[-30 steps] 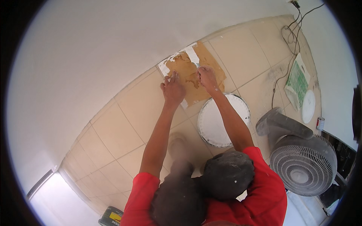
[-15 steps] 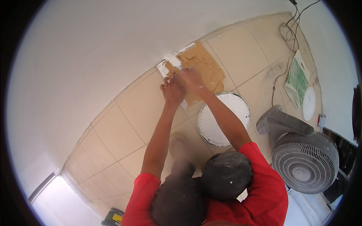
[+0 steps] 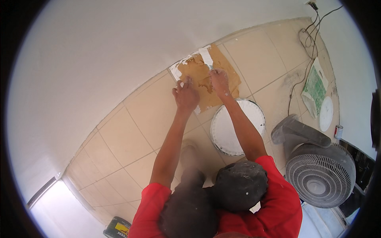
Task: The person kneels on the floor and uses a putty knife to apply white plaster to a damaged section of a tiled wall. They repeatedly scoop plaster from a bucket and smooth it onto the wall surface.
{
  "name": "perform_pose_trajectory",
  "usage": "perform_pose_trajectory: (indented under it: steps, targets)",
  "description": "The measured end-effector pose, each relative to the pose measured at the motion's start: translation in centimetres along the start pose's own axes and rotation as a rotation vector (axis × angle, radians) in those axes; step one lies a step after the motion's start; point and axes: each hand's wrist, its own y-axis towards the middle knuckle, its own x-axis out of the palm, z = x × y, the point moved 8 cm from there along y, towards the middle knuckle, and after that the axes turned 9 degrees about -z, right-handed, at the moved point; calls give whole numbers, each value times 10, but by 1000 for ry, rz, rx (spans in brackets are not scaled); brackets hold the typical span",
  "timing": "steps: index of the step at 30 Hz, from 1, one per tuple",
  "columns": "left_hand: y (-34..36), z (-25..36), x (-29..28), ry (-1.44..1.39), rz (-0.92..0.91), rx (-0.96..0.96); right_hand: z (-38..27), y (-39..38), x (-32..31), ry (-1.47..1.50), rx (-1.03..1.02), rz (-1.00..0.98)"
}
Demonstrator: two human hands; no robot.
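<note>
1. The right hand [image 3: 219, 82] is closed around the handle of a scraper [image 3: 206, 57], its wide white blade pointing up toward the wall [image 3: 131, 47].
2. The scraper's blade lies over the upper part of a brown sheet [image 3: 227, 67]; whether it touches the sheet I cannot tell.
3. The sheet is on the tiled floor [image 3: 123, 137], its far edge by the wall's foot, with white smears near its upper left corner.
4. The left hand [image 3: 186, 97] is at the sheet's left side, fingers loosely spread, gripping no tool.
5. A large round white lid [image 3: 223, 129] sits just below the sheet, partly under the right forearm.
6. Farther right are a green-and-white bag [image 3: 315, 87], a small can [image 3: 338, 131] and a gray fan [image 3: 315, 184].
</note>
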Motion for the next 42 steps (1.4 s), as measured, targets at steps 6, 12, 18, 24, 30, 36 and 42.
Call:
perform_pose_trajectory:
  steps: [6, 12, 18, 24, 30, 36, 42]
  targets:
    - [-7, 7, -2, -42, -16, -1, 14, 3, 4, -111, -94, 5]
    - [-7, 4, -1, -28, -21, -9, -32, -4, 27, -425, -180, -70]
    - [-8, 6, -5, -73, -25, -31, -51, -17, 74, -644, -156, -326]
    - [-9, 0, 2, -2, -14, -2, -42, -4, 10, -327, 6, -53]
    - [-7, 7, 0, -4, -32, 3, -30, 2, 36, -730, -166, -192]
    - [-15, 1, -4, -59, -49, -16, -83, -22, 99, -790, -308, -474]
    - [-93, -3, -16, -102, 75, 23, -48, -8, 66, -551, -51, -294]
